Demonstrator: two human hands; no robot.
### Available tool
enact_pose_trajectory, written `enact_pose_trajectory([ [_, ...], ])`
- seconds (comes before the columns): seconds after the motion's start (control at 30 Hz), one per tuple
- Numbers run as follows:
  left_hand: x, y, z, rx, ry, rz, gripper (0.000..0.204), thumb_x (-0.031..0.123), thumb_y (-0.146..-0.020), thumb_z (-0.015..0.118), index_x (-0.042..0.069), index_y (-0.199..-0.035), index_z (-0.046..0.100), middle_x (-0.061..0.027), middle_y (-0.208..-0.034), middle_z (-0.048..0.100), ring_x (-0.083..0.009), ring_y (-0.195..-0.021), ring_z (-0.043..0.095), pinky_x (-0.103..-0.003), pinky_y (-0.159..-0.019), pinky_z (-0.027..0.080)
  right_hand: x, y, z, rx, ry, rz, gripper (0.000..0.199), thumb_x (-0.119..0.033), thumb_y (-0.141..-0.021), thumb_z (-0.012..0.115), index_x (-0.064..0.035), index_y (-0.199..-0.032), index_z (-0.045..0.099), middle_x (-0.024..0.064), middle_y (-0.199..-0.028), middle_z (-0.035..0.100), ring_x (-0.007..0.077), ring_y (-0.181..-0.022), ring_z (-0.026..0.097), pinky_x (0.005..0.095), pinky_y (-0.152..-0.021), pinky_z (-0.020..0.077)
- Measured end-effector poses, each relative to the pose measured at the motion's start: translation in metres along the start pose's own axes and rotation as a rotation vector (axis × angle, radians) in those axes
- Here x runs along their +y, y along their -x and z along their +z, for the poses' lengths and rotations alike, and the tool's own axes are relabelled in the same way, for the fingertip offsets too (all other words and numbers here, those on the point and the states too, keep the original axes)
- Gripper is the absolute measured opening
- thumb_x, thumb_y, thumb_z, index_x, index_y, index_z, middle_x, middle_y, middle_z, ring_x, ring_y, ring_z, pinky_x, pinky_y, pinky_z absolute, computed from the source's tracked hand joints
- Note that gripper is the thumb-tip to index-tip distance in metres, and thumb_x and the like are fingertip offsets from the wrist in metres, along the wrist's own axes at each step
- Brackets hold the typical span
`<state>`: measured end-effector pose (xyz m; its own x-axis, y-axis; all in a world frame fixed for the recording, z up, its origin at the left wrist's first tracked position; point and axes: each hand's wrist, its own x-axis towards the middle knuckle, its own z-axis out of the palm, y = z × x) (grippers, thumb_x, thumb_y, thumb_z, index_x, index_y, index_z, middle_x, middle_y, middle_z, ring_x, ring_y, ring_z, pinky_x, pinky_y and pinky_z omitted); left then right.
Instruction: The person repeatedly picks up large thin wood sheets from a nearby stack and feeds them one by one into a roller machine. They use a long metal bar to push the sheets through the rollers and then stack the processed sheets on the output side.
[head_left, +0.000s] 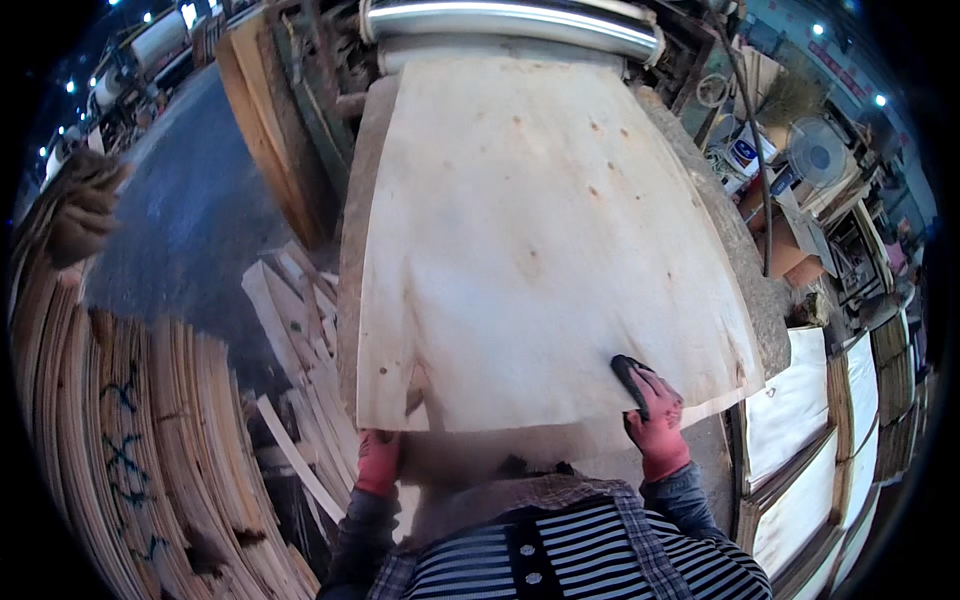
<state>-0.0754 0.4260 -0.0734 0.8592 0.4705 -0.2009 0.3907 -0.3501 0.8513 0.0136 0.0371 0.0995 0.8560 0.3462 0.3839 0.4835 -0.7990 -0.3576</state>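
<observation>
A wide, pale wood veneer sheet (520, 250) with several small brown knots lies in front of me. It stretches from a shiny metal roller (510, 25) at the far end to its near edge by my body. My right hand (655, 420), in a pink glove with black finger coating, rests at the near right of the sheet. Its fingers lie stretched over the top surface. At the near left corner is my left hand (378, 465), gloved in the same pink. The sheet's edge covers its fingers, so their grip is hidden.
Stacked veneer (170, 440) stands on the left, with loose wood strips (300, 400) beside it. An upright wooden board (265, 120) leans near the roller. To the right are more stacked sheets (795, 500), a fan (815, 150) and a white bucket (745, 152).
</observation>
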Motion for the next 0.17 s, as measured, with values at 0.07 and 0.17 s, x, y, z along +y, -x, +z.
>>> enact_pose_trajectory([
  [0.07, 0.053, 0.006, -0.009, 0.050, 0.153, -0.015, 0.050, 0.026, -0.081, 0.058, 0.004, -0.124, 0.042, -0.0209, -0.116, 0.050, -0.0325, -0.105, 0.051, -0.039, -0.088, 0.041, 0.014, -0.014, 0.018, -0.048, -0.019, 0.042, 0.052, -0.014, -0.062, 0.062, -0.0040, -0.112, 0.053, 0.0182, -0.107, 0.055, 0.0355, -0.101, 0.052, 0.0409, -0.086, 0.0429],
  [0.17, 0.056, -0.004, -0.009, 0.025, -0.273, -0.023, 0.067, 0.029, -0.078, 0.062, 0.009, -0.133, 0.030, -0.0170, -0.131, 0.040, -0.0305, -0.119, 0.042, -0.036, -0.095, 0.036, 0.029, -0.035, 0.047, -0.168, 0.026, 0.010, 0.061, -0.012, -0.061, 0.065, -0.0089, -0.119, 0.048, 0.0183, -0.120, 0.047, 0.0339, -0.110, 0.046, 0.0404, -0.094, 0.0365],
])
